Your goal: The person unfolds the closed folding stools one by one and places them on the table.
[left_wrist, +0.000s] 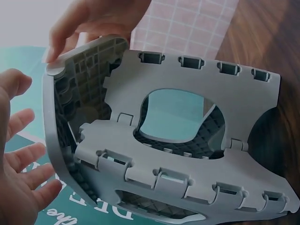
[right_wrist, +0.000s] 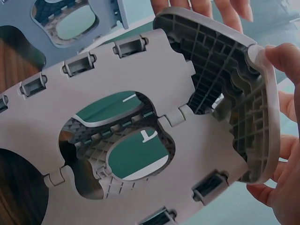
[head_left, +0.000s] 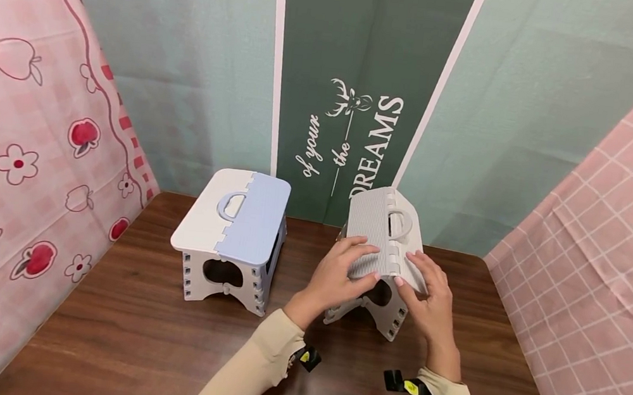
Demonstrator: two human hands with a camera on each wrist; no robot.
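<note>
A grey folding step stool point(head_left: 370, 218) stands on the right, its two-part top bent into a ridge along the middle hinge. My left hand point(head_left: 338, 271) rests on the left half of that top with relaxed, spread fingers. On the right half lies my right hand point(head_left: 432, 294), its thumb near the hinge at the front edge. Neither hand curls round the stool. The left wrist view shows the ribbed underside point(left_wrist: 89, 70) of the raised top and the hinged end panel point(left_wrist: 126, 140). The same end panel point(right_wrist: 206, 140) fills much of the right wrist view.
A second folding stool point(head_left: 257, 217), white and blue with a handle in its flat top, stands unfolded on the left. Both are on a brown wooden table point(head_left: 126, 332). Patterned cloths hang at both sides, and a green cloth point(head_left: 333, 27) with lettering hangs behind.
</note>
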